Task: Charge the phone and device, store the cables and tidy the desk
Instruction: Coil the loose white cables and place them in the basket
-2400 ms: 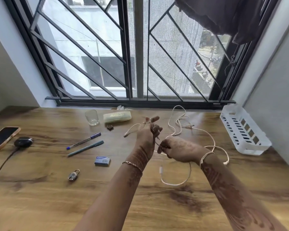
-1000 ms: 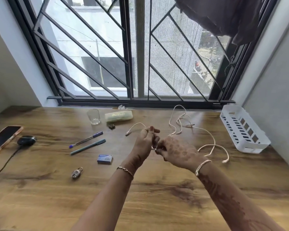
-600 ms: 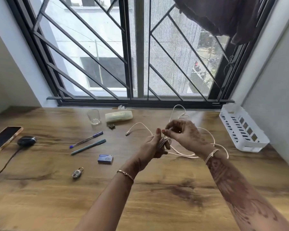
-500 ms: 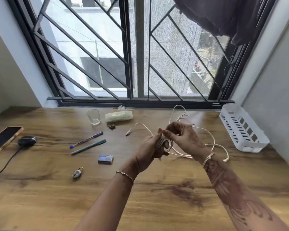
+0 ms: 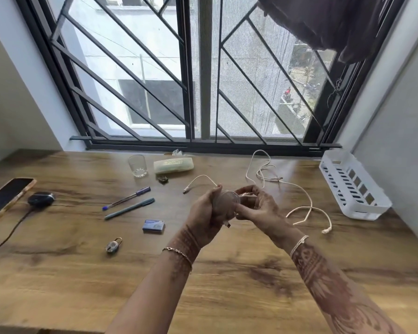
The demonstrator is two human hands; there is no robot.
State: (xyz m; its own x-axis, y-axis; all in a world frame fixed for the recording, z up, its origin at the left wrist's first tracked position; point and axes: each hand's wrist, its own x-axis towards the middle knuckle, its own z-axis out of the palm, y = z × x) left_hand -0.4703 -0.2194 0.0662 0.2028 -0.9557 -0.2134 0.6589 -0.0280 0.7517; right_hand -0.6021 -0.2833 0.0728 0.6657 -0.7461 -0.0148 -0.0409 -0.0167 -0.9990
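Left hand (image 5: 206, 213): fingers curled round a coil of white cable (image 5: 227, 201), gripping it; one plug end arcs out to the left, another pokes out just below.
Right hand (image 5: 258, 210): fingers bent against the coil's right side, apparently pinching a strand. Blur hides the exact hold.
Step in hand: probably winding the cable's last turns or tucking in its tail.
Done, by the look of it: phone (image 5: 7, 196) and dark device (image 5: 41, 198) lie far left of the fingers. A black lead (image 5: 10, 235) runs to the device, so charging seems set up, though no plug is visible.
Left to do: the coil has to go into the basket (image 5: 355, 186), well right of the fingers. The second cable (image 5: 299, 191) sprawls unwound on the table (image 5: 227, 285) between fingers and basket.
Other clutter: two pens (image 5: 129, 203), blue box (image 5: 153, 226) and padlock (image 5: 112, 245) to the left. Glass (image 5: 137, 165) and pale case (image 5: 173, 165) sit beyond, toward the window.
In the way: only the second cable crosses the path to the basket, and a carried plug could snag its loops.
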